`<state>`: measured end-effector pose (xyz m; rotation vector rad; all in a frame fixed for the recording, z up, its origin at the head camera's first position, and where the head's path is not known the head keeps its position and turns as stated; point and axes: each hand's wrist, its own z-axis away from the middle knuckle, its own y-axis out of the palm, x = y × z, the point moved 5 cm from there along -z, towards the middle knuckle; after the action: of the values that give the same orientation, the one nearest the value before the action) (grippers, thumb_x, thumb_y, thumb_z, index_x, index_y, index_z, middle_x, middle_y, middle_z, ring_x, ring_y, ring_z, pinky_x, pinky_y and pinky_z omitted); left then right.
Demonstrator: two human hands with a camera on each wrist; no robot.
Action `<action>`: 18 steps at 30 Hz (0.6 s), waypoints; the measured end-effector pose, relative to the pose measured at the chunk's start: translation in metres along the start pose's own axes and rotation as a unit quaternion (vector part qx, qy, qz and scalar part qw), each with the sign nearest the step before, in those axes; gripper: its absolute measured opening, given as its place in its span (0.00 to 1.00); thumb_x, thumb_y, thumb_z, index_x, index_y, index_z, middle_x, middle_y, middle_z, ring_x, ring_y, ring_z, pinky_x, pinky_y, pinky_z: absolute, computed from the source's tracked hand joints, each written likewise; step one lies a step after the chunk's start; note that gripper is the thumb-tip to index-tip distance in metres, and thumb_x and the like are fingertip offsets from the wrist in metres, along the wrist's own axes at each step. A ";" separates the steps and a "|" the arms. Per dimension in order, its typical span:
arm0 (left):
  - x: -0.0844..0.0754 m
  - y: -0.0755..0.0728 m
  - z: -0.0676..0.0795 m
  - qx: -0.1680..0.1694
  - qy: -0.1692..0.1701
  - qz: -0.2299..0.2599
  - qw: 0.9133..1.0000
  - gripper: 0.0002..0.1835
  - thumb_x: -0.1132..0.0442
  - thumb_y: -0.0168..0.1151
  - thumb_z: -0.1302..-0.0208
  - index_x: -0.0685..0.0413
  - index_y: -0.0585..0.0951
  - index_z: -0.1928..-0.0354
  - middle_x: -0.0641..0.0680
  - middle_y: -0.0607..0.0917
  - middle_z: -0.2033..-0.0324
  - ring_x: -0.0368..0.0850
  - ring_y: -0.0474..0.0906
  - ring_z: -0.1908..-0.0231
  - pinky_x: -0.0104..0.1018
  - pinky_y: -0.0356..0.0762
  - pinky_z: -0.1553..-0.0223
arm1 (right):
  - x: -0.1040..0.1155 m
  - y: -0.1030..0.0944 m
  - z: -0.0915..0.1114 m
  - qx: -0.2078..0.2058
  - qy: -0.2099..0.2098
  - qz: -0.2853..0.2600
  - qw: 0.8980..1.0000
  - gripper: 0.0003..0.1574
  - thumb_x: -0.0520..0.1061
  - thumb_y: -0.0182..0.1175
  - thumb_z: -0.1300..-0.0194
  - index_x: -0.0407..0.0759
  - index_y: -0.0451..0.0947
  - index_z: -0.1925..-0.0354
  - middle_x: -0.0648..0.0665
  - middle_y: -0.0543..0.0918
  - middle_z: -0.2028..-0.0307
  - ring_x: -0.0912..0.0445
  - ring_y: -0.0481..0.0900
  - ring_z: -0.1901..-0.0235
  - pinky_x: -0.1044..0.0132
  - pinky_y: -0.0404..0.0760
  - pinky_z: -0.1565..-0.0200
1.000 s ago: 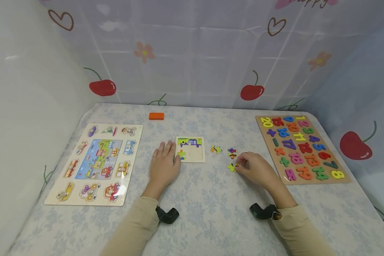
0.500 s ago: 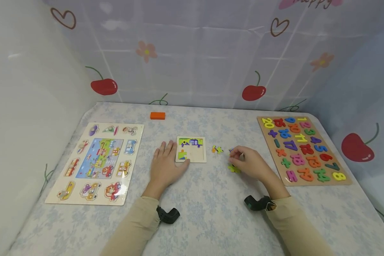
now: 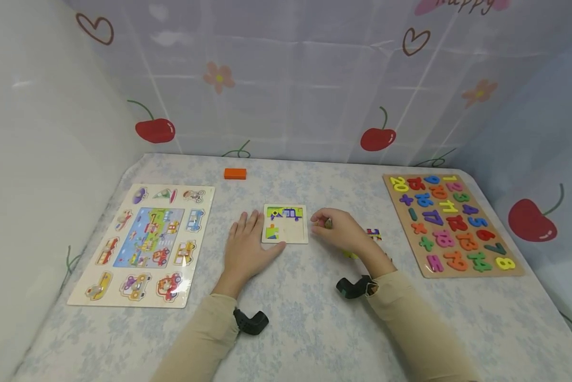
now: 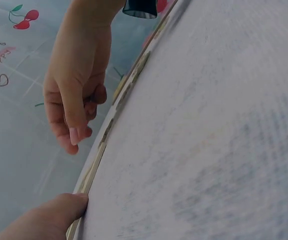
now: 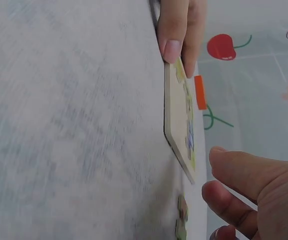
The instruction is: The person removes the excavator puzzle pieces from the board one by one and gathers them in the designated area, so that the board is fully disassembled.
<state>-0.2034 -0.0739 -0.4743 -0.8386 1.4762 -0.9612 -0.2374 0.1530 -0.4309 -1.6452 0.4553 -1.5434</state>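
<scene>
Having moved left, the right hand [image 3: 341,230] hovers with parted, empty fingers over a thin puzzle piece [image 5: 182,215], likely light, stiff and best pinched at its edges, right of the tray [image 3: 293,232] that the straight-fingered left hand [image 3: 248,246] touches.

Looks like a sheeted-off play corner, judging by cherry-print curtain [image 3: 286,106], floral tablecloth [image 3: 295,318], number puzzle board [image 3: 488,271], transport peg puzzle [image 3: 147,239] and small jigsaw tray [image 3: 292,233].
</scene>
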 end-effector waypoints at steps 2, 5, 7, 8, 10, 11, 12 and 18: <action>0.000 -0.001 0.000 -0.002 0.001 0.004 1.000 0.55 0.25 0.53 0.42 0.51 0.54 0.22 0.53 0.54 0.22 0.54 0.41 0.21 0.53 0.40 0.22 | 0.006 0.006 -0.007 0.007 -0.006 -0.003 1.000 0.12 0.48 0.65 0.33 0.48 0.82 0.53 0.48 0.79 0.65 0.54 0.72 0.70 0.63 0.73 0.66; 0.000 -0.002 0.000 -0.003 0.003 0.007 1.000 0.55 0.25 0.54 0.42 0.52 0.55 0.22 0.53 0.55 0.22 0.54 0.42 0.21 0.53 0.41 0.22 | 0.014 0.015 -0.017 0.020 -0.013 0.000 1.000 0.12 0.48 0.65 0.33 0.49 0.82 0.52 0.49 0.79 0.64 0.55 0.72 0.67 0.63 0.73 0.64; -0.001 -0.002 0.000 -0.004 0.005 0.007 1.000 0.55 0.25 0.54 0.43 0.52 0.56 0.22 0.54 0.55 0.22 0.55 0.42 0.21 0.54 0.42 0.22 | 0.019 0.021 -0.023 0.030 -0.019 -0.002 0.999 0.12 0.47 0.65 0.33 0.48 0.82 0.52 0.49 0.79 0.64 0.55 0.73 0.67 0.64 0.73 0.64; 0.000 -0.002 0.000 -0.005 0.005 0.006 1.000 0.55 0.25 0.54 0.43 0.52 0.56 0.22 0.54 0.56 0.22 0.55 0.42 0.21 0.54 0.42 0.22 | 0.022 0.024 -0.026 0.035 -0.024 -0.001 0.999 0.13 0.47 0.65 0.33 0.48 0.82 0.51 0.49 0.80 0.63 0.55 0.73 0.67 0.64 0.73 0.64; 0.000 -0.002 0.000 -0.004 0.005 0.002 1.000 0.55 0.25 0.54 0.43 0.51 0.56 0.22 0.53 0.56 0.22 0.54 0.42 0.21 0.53 0.42 0.22 | 0.027 0.030 -0.031 0.043 -0.035 0.003 0.998 0.14 0.47 0.64 0.33 0.47 0.82 0.50 0.49 0.80 0.63 0.56 0.73 0.66 0.65 0.74 0.62; 0.000 -0.002 0.000 -0.005 0.006 0.001 1.000 0.55 0.25 0.54 0.43 0.51 0.56 0.22 0.53 0.56 0.22 0.54 0.43 0.21 0.53 0.42 0.22 | 0.030 0.033 -0.033 0.046 -0.042 0.003 0.998 0.14 0.47 0.64 0.33 0.46 0.82 0.50 0.48 0.81 0.62 0.56 0.74 0.65 0.65 0.74 0.61; 0.000 -0.002 0.000 -0.008 0.007 0.000 1.000 0.55 0.24 0.54 0.43 0.51 0.56 0.22 0.54 0.56 0.22 0.54 0.43 0.21 0.53 0.43 0.22 | 0.033 0.036 -0.035 0.050 -0.048 0.004 0.998 0.15 0.46 0.64 0.34 0.45 0.83 0.50 0.48 0.81 0.62 0.56 0.74 0.65 0.65 0.75 0.60; 0.001 -0.002 -0.001 -0.018 0.011 -0.001 1.000 0.55 0.24 0.54 0.44 0.51 0.58 0.23 0.54 0.58 0.23 0.55 0.45 0.21 0.54 0.45 0.23 | 0.051 0.050 -0.041 0.079 -0.070 0.008 0.994 0.17 0.46 0.63 0.34 0.44 0.83 0.48 0.48 0.82 0.64 0.56 0.76 0.66 0.64 0.76 0.61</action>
<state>-0.2046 -0.0760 -0.4730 -0.8580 1.5167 -0.9494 -0.2540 0.0727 -0.4391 -1.6102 0.2625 -1.4041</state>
